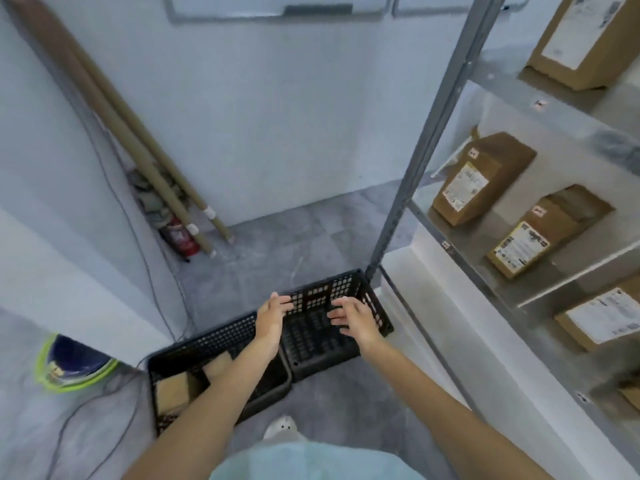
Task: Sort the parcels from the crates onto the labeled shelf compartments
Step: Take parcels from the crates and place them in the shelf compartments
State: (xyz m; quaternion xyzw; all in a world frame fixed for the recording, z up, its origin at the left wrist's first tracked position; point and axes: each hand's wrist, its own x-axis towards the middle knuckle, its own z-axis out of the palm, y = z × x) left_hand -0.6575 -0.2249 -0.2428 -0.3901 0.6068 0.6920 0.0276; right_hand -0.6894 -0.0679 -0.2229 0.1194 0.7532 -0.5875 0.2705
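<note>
two black crates (pixel 311 337) sit on the grey floor (pixel 277 244); brown parcels (pixel 479 178) rest on the metal shelf (pixel 554 116)

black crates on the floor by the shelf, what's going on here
A person leans over two black plastic crates on the floor, both arms stretched down. The left hand and right hand hang open over the right crate, holding nothing; no parcel shows inside it. The left crate has brown cardboard parcels in it. Other labelled boxes sit on the metal shelf to the right.
</note>
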